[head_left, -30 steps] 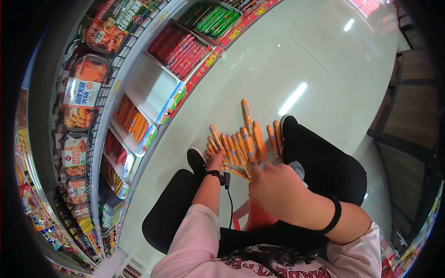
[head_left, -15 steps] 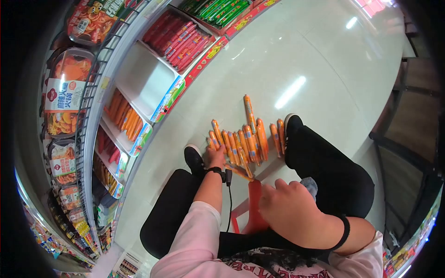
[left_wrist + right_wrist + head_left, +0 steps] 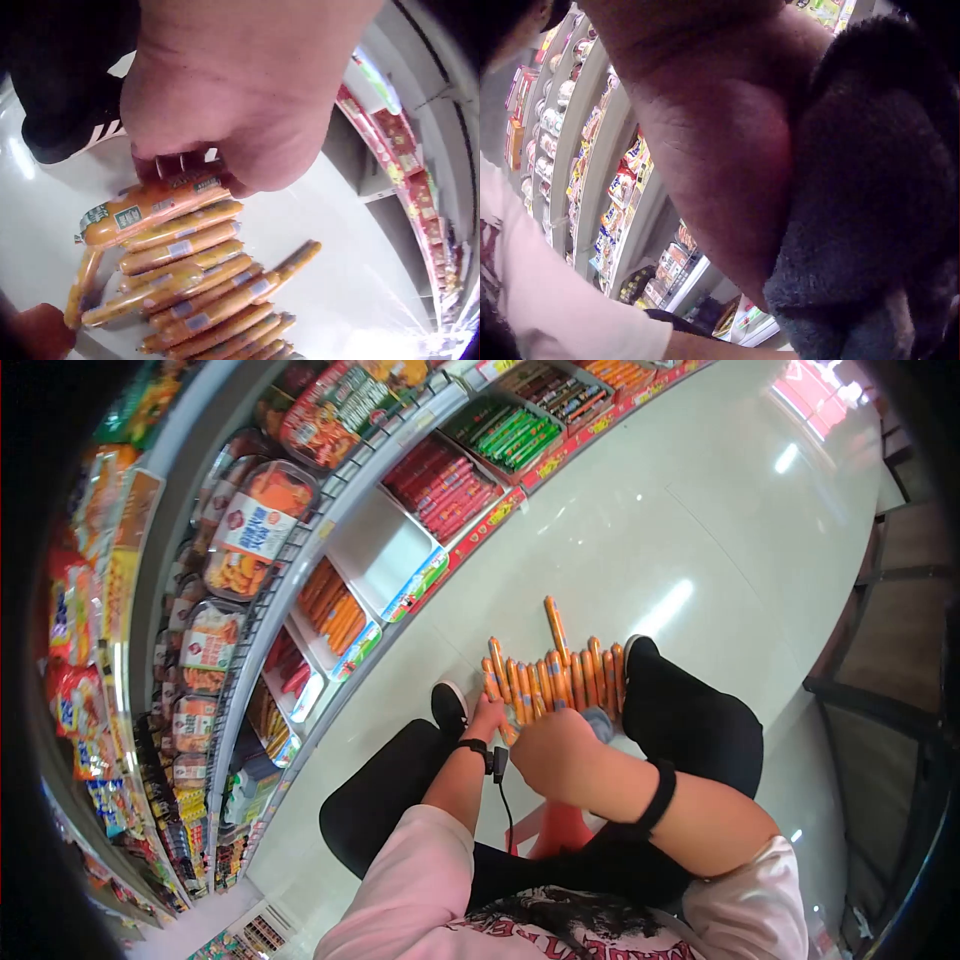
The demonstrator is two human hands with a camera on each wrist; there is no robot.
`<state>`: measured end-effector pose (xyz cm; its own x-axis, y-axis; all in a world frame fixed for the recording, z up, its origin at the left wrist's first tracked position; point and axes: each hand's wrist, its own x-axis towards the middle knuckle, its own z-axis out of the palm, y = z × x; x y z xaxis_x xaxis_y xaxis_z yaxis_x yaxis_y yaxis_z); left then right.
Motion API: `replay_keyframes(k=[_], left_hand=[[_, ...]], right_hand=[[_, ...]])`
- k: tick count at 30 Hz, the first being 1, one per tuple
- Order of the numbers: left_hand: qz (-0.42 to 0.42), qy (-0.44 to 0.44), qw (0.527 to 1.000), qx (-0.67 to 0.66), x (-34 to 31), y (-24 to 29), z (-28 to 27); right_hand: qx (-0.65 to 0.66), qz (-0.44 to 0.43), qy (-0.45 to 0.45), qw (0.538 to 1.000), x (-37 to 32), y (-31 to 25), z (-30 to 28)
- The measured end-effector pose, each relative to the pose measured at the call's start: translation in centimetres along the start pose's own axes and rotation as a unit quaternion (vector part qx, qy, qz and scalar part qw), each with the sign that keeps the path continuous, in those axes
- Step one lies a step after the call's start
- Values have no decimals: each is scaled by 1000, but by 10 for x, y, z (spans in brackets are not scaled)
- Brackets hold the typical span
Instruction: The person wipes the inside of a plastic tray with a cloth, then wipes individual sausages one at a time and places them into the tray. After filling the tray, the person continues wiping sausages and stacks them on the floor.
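Several orange-wrapped sausages (image 3: 535, 688) lie side by side in a row on the floor, one sticking out beyond the rest. At the row's left end is my left hand (image 3: 488, 715). In the left wrist view its fingers curl round a thicker orange sausage (image 3: 150, 214) with a green-and-white label, lying across the top of the row. My right hand (image 3: 555, 755), fingers bent, holds a fluffy dark grey-blue cloth (image 3: 862, 195). Beyond that hand in the head view, the cloth (image 3: 600, 723) shows close to the row's near ends. The right fingertips are hidden.
Shelf trays on the left hold orange sausages (image 3: 335, 610), red packs (image 3: 445, 490) and green packs (image 3: 515, 438); a white tray (image 3: 380, 565) stands between. My shoes (image 3: 450, 705) flank the row. A red stool (image 3: 560, 832) is under me. A dark rack (image 3: 890, 630) stands at right.
My right hand with the cloth has moved left and forward, close to my left hand and the row. The gap near the row's right end looks narrower. The head view has shifted.
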<state>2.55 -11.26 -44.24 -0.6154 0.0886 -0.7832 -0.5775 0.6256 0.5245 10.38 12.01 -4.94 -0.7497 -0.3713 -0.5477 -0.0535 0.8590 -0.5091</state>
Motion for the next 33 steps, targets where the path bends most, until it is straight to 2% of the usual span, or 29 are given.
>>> replay_keyframes(k=[1, 2, 4, 5, 7, 9, 11, 13, 16, 18, 19, 23, 28, 30, 33], left_hand=[[4, -17, 996, 83, -24, 30, -4], [16, -42, 997, 63, -41, 48, -7], [41, -126, 987, -92, -71, 86, -18], [48, -178, 966, -184, -86, 109, -27], [58, -273, 904, -325, -116, 158, -45], [107, -265, 903, -321, -144, 206, -61], [168, -218, 923, -268, -176, 250, -78], [225, -157, 941, -197, -210, 285, -95], [248, -146, 951, -109, -261, 309, -115], [246, -132, 950, -139, -267, 307, -114], [244, -120, 950, -155, -266, 305, -112], [288, -80, 934, -194, -274, 321, -93], [355, -120, 898, -228, -284, 337, -93], [379, -139, 885, -232, -285, 342, -96], [356, -193, 887, -225, -283, 343, -100]], right_hand=[[-7, -14, 34, 999, 5, 1, 2], [-15, -29, 67, 997, 7, 1, -3], [-26, -37, 68, 997, 10, -5, -29], [-32, -41, 67, 996, 10, -6, -41], [-4, -23, 179, 984, 29, 3, -37], [41, -20, 276, 960, 39, 11, -37], [100, -30, 357, 928, 38, 18, -47], [111, -39, 398, 910, 33, 23, -60], [176, -34, 428, 886, 31, 32, -78], [237, -16, 434, 869, 31, 36, -83], [250, -54, 470, 845, 32, 36, -85], [395, -91, 431, 806, 22, 24, -101], [526, -200, 401, 723, 22, 15, -113], [558, -202, 353, 723, 20, 14, -116], [598, -214, 310, 707, 23, 14, -115]])
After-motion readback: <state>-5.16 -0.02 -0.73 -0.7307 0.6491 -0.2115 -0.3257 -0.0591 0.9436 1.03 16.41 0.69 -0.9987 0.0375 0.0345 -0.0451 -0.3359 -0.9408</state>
